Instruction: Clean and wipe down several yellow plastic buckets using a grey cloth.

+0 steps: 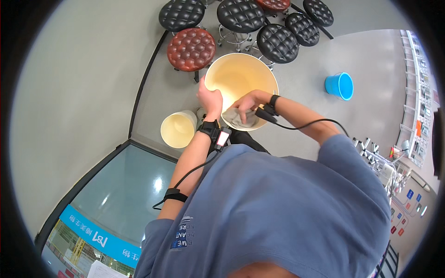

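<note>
A large round cream bin [241, 72] stands in front of me with its mouth facing up toward me. My left hand [211, 98] grips its left side at the rim. On the near side of the same bin, my right hand [250, 100] presses a crumpled grey cloth [242, 118] against the inner wall by the rim. Some of the right fingers are bent over the cloth, and one points down onto it. A smaller cream bin [179, 130] is on the floor to the left, close to my left forearm.
Several stools with tufted round seats, black [241, 15] and red [191, 49], crowd the far side. A blue bucket [340, 86] stands on the grey floor to the right. White shelving [410, 92] lines the far right. Along the left runs a pale wall [83, 92].
</note>
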`<state>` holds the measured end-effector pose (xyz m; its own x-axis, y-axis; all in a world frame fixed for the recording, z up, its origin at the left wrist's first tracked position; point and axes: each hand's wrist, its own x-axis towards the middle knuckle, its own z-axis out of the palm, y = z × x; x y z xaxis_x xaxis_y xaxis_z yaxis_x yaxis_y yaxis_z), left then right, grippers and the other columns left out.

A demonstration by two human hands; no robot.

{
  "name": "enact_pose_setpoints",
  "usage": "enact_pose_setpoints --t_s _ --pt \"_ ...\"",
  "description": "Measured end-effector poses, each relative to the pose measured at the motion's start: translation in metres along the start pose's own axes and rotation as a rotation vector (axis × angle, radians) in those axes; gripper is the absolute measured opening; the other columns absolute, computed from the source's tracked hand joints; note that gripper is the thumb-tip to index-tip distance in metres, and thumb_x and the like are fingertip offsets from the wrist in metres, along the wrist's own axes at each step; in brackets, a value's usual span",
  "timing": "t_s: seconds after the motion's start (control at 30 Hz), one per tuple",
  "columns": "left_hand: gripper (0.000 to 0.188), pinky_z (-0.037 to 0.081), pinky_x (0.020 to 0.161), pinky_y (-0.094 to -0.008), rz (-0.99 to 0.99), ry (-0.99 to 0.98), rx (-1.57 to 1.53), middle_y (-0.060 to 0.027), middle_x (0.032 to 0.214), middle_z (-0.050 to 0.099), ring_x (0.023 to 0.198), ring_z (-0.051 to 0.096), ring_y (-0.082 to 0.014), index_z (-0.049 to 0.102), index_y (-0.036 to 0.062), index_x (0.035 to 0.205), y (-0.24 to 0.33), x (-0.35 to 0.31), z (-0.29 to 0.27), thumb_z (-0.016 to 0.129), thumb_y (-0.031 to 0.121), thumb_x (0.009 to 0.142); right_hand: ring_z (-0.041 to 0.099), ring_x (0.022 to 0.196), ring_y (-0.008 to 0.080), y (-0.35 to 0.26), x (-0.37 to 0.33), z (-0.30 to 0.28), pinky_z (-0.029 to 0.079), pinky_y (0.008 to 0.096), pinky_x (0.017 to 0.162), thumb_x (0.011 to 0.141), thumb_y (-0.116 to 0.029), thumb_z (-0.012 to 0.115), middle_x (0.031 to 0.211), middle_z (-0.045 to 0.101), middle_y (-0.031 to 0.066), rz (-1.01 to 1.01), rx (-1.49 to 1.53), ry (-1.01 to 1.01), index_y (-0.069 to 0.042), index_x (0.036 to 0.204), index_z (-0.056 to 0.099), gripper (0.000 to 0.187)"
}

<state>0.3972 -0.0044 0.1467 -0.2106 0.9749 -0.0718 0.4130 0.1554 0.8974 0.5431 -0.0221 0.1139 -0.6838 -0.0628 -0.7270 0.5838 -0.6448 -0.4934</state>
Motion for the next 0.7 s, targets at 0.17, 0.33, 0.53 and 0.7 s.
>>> enact_pose_setpoints --t_s 0.17,0.33,0.53,0.7 --pt "0.042 0.046 0.077 -0.0417 -0.047 -0.006 0.029 -0.0187 0.097 0.063 0.091 0.060 -0.0364 0.056 0.0052 0.109 0.007 -0.003 0.002 0.049 -0.006 0.069 0.056 0.096 0.0215 -0.001 -0.007 -0.001 0.049 0.0352 0.074 0.061 0.000 0.064 0.112 0.055 0.0095 0.018 -0.033 -0.031 -0.014 0.130 0.040 0.075" --pt "0.044 0.046 0.078 -0.0406 -0.048 -0.011 0.033 -0.0185 0.099 0.062 0.092 0.059 -0.0362 0.056 0.0065 0.111 0.011 -0.008 0.008 0.050 -0.006 0.069 0.058 0.078 0.0281 0.031 0.049 -0.035 0.049 0.0408 0.061 0.058 -0.010 0.064 0.097 0.057 0.0175 0.184 -0.173 0.084 -0.011 0.127 0.038 0.074" --pt "0.045 0.047 0.077 -0.0405 -0.019 -0.061 0.061 -0.0178 0.098 0.062 0.091 0.059 -0.0366 0.057 0.0070 0.110 0.006 -0.014 0.013 0.049 -0.006 0.068 0.062 0.079 0.0312 0.030 0.071 -0.046 0.048 0.0416 0.068 0.055 -0.022 0.064 0.096 0.063 0.0165 0.330 -0.669 0.481 -0.012 0.113 0.055 0.060" --pt "0.045 0.047 0.076 -0.0415 0.021 -0.072 -0.025 -0.0199 0.095 0.062 0.090 0.059 -0.0372 0.057 0.0052 0.109 0.005 -0.001 0.008 0.048 -0.007 0.067 0.062 0.078 0.0266 0.045 0.063 -0.047 0.049 0.0369 0.068 0.057 -0.022 0.063 0.092 0.064 0.0133 0.194 -0.484 0.535 -0.013 0.107 0.059 0.052"
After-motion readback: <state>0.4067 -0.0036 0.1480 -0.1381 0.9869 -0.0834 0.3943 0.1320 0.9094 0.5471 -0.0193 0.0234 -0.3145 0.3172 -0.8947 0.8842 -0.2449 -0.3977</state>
